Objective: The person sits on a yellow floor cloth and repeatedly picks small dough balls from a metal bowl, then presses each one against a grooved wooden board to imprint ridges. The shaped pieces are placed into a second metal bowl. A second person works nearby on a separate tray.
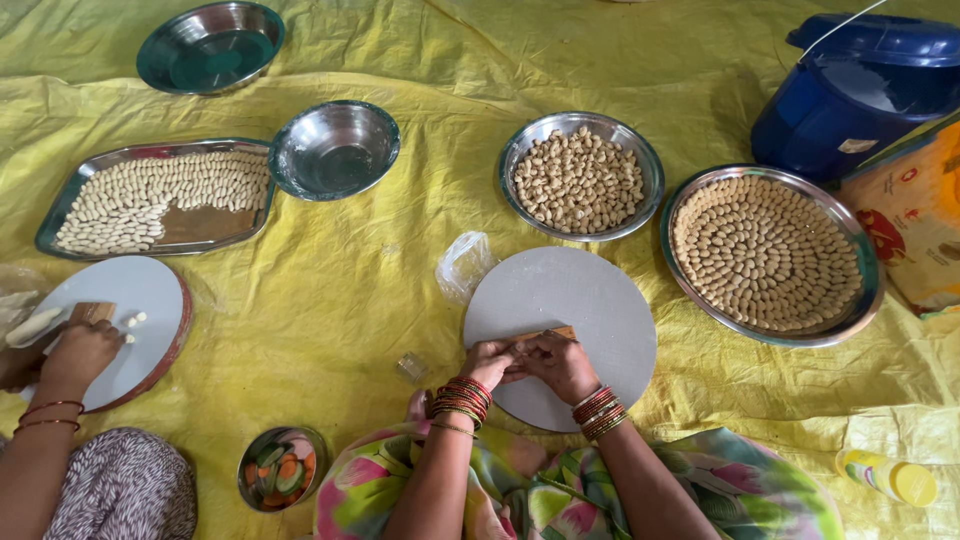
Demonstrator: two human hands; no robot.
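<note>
Hands, left hand (pixel 490 362) and right hand (pixel 556 364), pinch together over a wooden strip (pixel 558 332) lying left-right on the round board (pixel 590 295).

There is one view only, from a camera on the seated person's head, looking almost straight down at the yellow sheet (pixel 380 270) on the floor; it sits close above the round board (pixel 585 300) near the lap, with the far bowls at the top edge and a neighbour's arm at the left

Two empty steel bowls (pixel 211 45) (pixel 335 149) at eleven o'clock; blue lidded container (pixel 855 95) at two; yellow bottle (pixel 888 478) at four.
</note>
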